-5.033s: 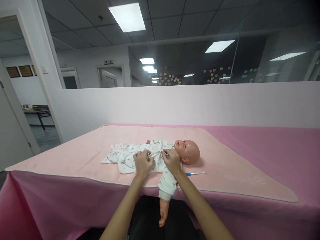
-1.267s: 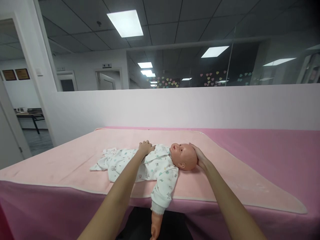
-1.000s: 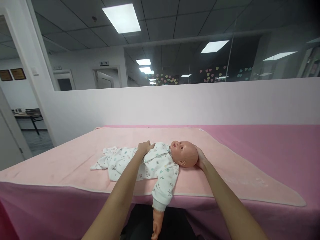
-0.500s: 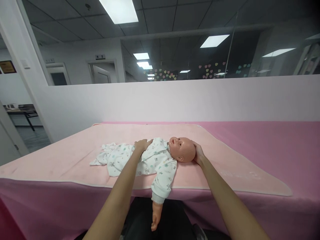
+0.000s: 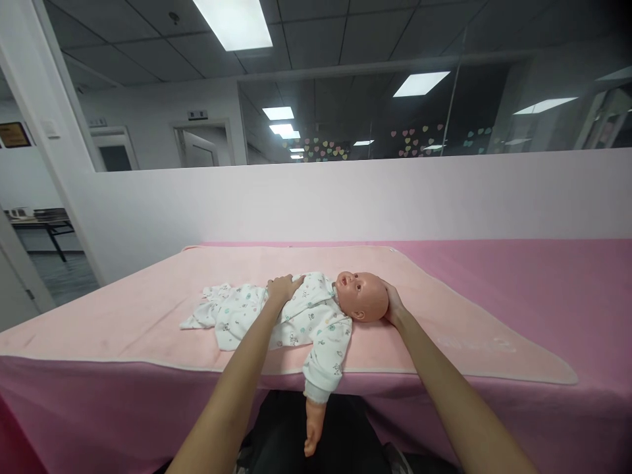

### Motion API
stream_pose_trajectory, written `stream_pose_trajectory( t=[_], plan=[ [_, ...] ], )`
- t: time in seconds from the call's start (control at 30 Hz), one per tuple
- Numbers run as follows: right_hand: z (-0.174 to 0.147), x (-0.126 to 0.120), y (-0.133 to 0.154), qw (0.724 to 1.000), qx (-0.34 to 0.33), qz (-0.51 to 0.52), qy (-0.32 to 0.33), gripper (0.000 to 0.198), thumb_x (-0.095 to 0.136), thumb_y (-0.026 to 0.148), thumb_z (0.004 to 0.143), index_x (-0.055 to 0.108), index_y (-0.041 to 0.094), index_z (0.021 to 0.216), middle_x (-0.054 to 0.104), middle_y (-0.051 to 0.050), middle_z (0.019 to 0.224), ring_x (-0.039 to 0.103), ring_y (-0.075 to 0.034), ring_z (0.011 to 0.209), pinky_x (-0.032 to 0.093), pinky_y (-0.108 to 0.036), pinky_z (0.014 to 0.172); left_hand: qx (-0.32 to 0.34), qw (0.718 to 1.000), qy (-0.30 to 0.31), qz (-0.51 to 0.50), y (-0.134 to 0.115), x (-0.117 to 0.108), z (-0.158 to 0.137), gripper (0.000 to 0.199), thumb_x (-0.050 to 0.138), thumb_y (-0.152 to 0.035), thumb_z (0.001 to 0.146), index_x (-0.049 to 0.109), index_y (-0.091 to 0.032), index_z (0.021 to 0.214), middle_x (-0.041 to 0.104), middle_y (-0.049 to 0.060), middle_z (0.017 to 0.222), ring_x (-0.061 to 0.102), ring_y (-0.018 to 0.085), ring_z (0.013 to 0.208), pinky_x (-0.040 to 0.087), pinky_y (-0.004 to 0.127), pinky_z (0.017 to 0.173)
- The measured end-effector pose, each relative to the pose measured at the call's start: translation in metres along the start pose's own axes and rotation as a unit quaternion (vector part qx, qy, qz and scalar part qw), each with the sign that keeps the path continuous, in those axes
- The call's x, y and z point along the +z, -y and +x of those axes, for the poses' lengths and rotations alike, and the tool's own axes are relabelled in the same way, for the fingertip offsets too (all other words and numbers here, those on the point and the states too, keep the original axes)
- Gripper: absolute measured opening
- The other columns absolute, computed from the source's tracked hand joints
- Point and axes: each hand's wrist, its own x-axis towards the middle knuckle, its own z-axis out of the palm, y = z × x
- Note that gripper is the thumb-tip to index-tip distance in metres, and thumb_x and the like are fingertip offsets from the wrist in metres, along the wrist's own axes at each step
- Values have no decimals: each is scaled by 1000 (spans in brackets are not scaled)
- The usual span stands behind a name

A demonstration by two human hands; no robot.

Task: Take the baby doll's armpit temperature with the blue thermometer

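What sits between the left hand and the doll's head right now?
In the head view, the upper front of a printed white top lies between the left hand and the doll's head; no separate object shows there.

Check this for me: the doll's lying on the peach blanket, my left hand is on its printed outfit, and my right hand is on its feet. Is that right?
Not quite: the right hand is against the doll's head, not its feet, as the head view shows. The left hand is on the printed outfit and the doll lies on the peach blanket.
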Motion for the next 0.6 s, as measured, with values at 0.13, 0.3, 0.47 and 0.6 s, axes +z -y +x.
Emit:
stream_pose_trajectory(
  t=[0.13, 0.3, 0.47, 0.6],
  plan=[
    [5, -5, 0, 998, -19, 7, -61, 48, 39, 50, 78, 61, 18, 105, 68, -7, 97, 59, -28, 99, 42, -43, 92, 0, 1000, 2, 1, -1, -1, 0, 73, 10, -70, 75, 58, -19, 95, 64, 13, 99, 55, 30, 99, 32, 44, 87],
    [1, 1, -1, 1000, -6, -6, -24, 46, 43, 48, 77, 60, 19, 108, 67, -7, 100, 58, -30, 99, 42, -45, 91, 0, 1000, 0, 1, -1, -3, -3, 71, 10, -68, 76, 58, -19, 96, 64, 12, 99, 55, 29, 99, 32, 44, 87],
    [-5, 8, 1, 1000, 8, 8, 11, 49, 41, 50, 77, 57, 20, 112, 64, -8, 106, 57, -31, 101, 41, -50, 91, 1, 1000, -3, -1, -1, -4, -3, 71, 11, -68, 76, 58, -19, 94, 65, 13, 98, 55, 29, 98, 32, 44, 87],
    [-3, 9, 1, 999, 14, 26, 17, 53, 41, 53, 76, 56, 18, 113, 63, -10, 109, 58, -31, 100, 41, -52, 89, 1, 1000, -3, -2, -1, -3, -3, 71, 11, -68, 76, 59, -18, 92, 65, 13, 97, 55, 29, 97, 32, 44, 87]
  ],
)
